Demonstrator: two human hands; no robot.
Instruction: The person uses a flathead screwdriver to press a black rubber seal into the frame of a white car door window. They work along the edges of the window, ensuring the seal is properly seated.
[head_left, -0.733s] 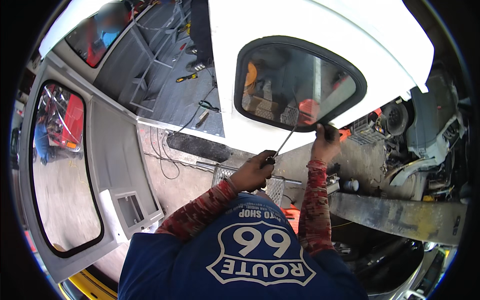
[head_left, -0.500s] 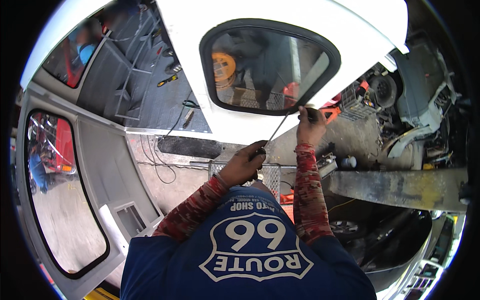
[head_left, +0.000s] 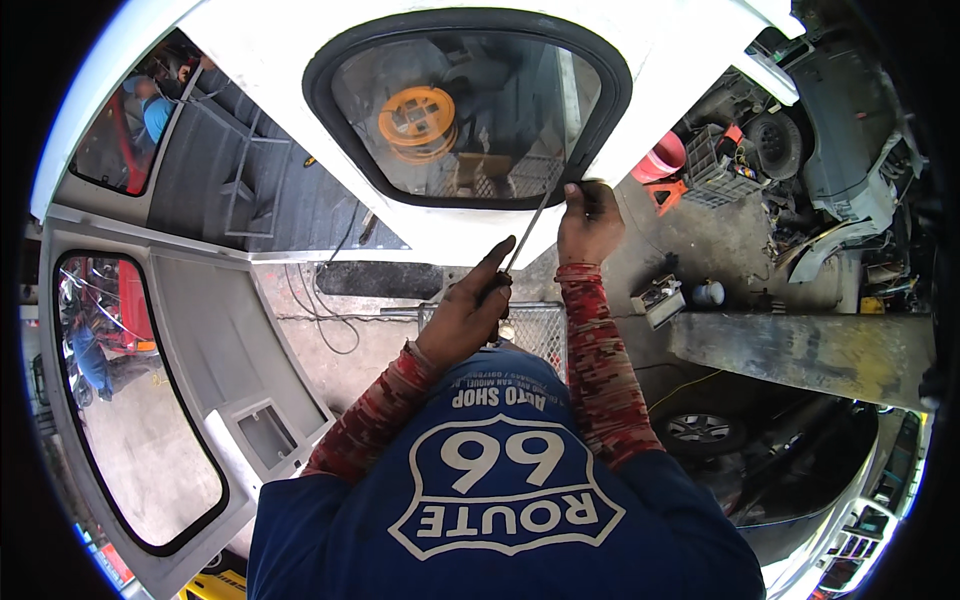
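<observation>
My left hand [head_left: 465, 315] is closed round the dark handle of a screwdriver [head_left: 528, 232], its index finger stretched along the long thin shaft. The shaft slants up to the lower right part of a black rubber window seal [head_left: 316, 100]. That seal frames a dark glass pane [head_left: 500, 110] in a white vehicle panel [head_left: 265, 60]. My right hand [head_left: 590, 230] has its fingers curled at the seal's lower right corner, the thumb beside the shaft's upper end. Whatever lies within those fingers is hidden, and the screwdriver's exact tip is hard to make out.
An open door with a window [head_left: 180, 340] stands at the left. Cables [head_left: 325, 325] lie on the floor below the vehicle. To the right are a red bucket [head_left: 662, 158], a grey crate [head_left: 715, 170] and a beam [head_left: 800, 352]. An orange reel [head_left: 415, 122] shows through the glass.
The view has shifted, and the window sits further left and higher. Both hands have moved left in the picture. The screwdriver stands steeper, and my left index finger has straightened along it.
</observation>
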